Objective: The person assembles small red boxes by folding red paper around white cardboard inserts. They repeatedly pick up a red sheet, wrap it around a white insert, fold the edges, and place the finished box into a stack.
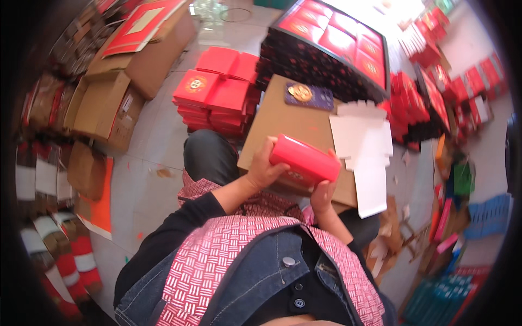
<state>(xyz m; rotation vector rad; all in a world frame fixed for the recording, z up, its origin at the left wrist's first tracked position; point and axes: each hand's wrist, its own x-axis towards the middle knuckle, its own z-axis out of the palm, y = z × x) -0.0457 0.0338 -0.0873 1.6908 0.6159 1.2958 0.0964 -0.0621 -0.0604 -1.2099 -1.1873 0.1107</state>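
Between my two hands is a glossy red box (308,159), tilted, with a pale round emblem on the side toward me. My left hand (266,167) grips its left end, thumb along the near side. At the box's right end my right hand (325,190) closes round the lower corner; part of its fingers is hidden by the box. Below lies a brown cardboard work surface (266,127). On its far part rests a dark patterned phone case (308,96) with a gold round ornament. An unfolded white carton blank (365,144) lies along the right side.
Stacked red boxes (217,89) stand to the left of the work surface. Behind it, black trays (326,49) filled with red boxes are piled high. Open brown cartons (103,103) stand at the far left; more red boxes (405,100) and blue packs (486,217) line the right.
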